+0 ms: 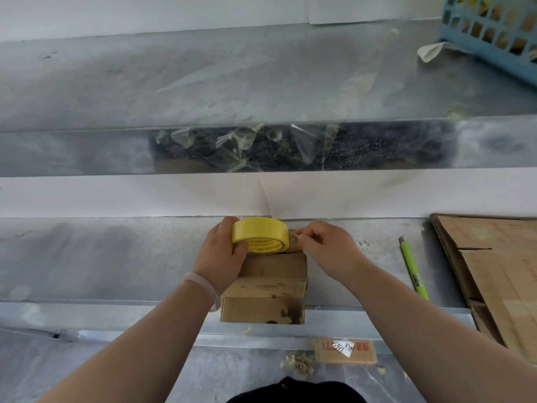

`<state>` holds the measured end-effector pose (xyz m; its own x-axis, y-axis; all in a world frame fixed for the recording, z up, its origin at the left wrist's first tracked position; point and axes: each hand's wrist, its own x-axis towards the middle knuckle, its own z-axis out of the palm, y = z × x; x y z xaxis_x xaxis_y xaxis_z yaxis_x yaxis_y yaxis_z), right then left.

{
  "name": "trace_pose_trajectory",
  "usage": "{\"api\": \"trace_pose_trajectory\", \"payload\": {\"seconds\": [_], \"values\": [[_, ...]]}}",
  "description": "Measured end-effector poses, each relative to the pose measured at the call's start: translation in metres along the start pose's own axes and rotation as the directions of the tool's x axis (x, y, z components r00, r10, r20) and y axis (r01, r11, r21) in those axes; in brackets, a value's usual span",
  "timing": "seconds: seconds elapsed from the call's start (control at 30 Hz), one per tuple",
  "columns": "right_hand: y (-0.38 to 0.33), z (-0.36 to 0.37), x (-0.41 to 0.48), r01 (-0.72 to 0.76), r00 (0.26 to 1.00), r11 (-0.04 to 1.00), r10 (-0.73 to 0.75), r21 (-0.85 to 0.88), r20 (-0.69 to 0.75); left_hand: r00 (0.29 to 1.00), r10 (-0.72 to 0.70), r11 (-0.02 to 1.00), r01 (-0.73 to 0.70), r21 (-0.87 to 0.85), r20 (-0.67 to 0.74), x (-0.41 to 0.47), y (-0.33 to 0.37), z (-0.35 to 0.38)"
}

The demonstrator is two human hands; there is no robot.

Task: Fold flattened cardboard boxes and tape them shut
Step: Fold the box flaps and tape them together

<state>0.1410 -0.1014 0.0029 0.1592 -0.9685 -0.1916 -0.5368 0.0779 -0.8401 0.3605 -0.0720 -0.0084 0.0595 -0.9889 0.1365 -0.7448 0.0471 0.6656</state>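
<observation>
Grey metal surface (116, 257), the box (270, 286) at its near edge. My left hand (222, 251) grips the tape roll (260, 234) at the box's far side. My right hand (328, 245) pinches its loose end, presumably to start a strip.

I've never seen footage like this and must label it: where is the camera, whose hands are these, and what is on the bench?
No machine here: a camera worn on a person's head looks down at their own bare hands. The left hand grips a yellow tape roll; the right hand pinches the tape end beside it, above a small cardboard box on the metal bench. To the right lie a green utility knife and flattened cardboard.
</observation>
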Motion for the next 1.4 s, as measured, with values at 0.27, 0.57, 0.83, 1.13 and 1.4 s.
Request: {"api": "trace_pose_trajectory", "payload": {"seconds": [0.27,0.57,0.83,1.13,1.4], "values": [[0.011,-0.022,-0.01,-0.038,0.999,0.945,0.045,0.325,-0.015,0.996,0.089,0.991,-0.09,0.096,0.018,0.001,0.001,0.0],[0.032,-0.03,-0.019,-0.112,0.984,0.909,0.157,0.4,-0.08,0.984,0.162,0.958,-0.174,0.228,0.07,0.001,0.005,0.004],[0.031,-0.013,-0.017,-0.194,0.972,0.805,0.236,0.561,-0.002,0.994,0.007,0.998,-0.014,0.062,0.109,0.009,0.017,-0.004],[0.017,-0.01,-0.021,-0.145,0.98,0.797,0.196,0.587,-0.023,0.962,-0.257,0.954,0.268,-0.136,0.093,0.021,0.027,-0.001],[0.001,-0.008,-0.025,-0.26,0.961,0.606,0.242,0.752,0.137,0.933,-0.354,0.919,0.361,-0.158,0.068,0.025,0.029,0.0]]}}
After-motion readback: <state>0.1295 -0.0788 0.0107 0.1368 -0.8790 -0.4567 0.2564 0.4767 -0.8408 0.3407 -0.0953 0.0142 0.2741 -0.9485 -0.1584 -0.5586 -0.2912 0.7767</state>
